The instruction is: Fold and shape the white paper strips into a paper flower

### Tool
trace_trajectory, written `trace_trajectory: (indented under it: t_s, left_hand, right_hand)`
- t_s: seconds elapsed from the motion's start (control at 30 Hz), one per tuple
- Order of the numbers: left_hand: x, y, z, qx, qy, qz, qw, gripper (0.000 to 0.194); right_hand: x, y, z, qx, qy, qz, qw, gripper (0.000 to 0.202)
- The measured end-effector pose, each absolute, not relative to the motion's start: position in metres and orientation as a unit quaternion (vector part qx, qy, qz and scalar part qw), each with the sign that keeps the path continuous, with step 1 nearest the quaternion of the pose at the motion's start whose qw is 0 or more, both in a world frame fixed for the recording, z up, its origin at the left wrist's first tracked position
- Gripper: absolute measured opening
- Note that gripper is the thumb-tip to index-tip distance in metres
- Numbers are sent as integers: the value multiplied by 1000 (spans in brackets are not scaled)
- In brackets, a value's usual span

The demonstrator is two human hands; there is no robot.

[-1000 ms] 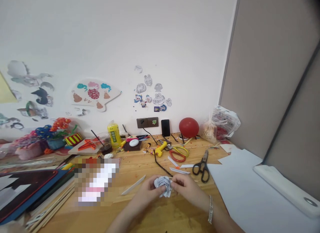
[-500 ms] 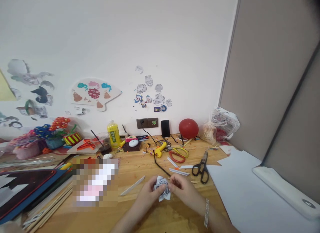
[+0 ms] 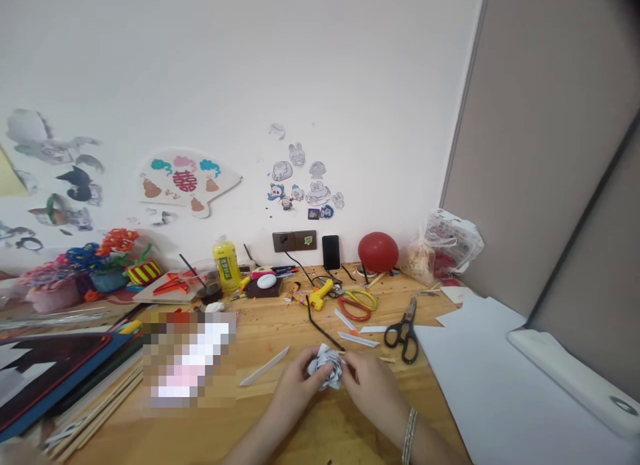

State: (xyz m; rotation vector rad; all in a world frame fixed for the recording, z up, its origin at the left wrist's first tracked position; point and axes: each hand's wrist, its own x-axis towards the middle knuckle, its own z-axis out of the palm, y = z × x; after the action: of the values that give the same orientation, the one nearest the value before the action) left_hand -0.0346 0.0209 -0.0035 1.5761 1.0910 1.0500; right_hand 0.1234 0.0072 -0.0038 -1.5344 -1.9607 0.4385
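Observation:
Between my two hands, above the wooden table's front, is a white paper flower (image 3: 327,366) with layered, ruffled petals. My left hand (image 3: 303,376) grips it from the left, thumb pressed over its front. At its right edge, the fingers of my right hand (image 3: 364,375) pinch the paper; the fingertips are partly hidden. A thin wooden stick (image 3: 386,360) shows just beyond my right hand. To the left lies a white paper strip (image 3: 265,366), and more folded strips (image 3: 358,339) lie beyond my hands.
Black scissors (image 3: 403,333) lie to the right, beside large white paper sheets (image 3: 493,372). Further back are red-and-yellow scissors (image 3: 358,306), a yellow glue gun (image 3: 320,294), a red balloon (image 3: 378,252) and a yellow bottle (image 3: 227,264). Wooden sticks (image 3: 104,412) lie at left.
The flower has turned in my hands and shows more of its layered petals. My right hand has shifted slightly, its fingers now lower against the flower's edge. The view has tilted a little.

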Motion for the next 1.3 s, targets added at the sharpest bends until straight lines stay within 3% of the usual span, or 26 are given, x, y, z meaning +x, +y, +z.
trace_trajectory:
  t_s: [0.7, 1.1, 1.2, 1.3]
  left_hand:
    - [-35, 16, 5, 560, 426, 405, 584, 46]
    - [-36, 13, 11, 575, 393, 380, 609, 50]
    - [-35, 14, 9, 557, 377, 402, 621, 57]
    - [-35, 16, 8, 567, 368, 409, 613, 52]
  right_hand:
    - [129, 11, 2, -443, -752, 335, 355, 22]
    - [136, 13, 2, -396, -749, 355, 394, 45]
    - [136, 15, 2, -387, -747, 367, 396, 43]
    - [135, 13, 4, -394, -747, 360, 397, 34]
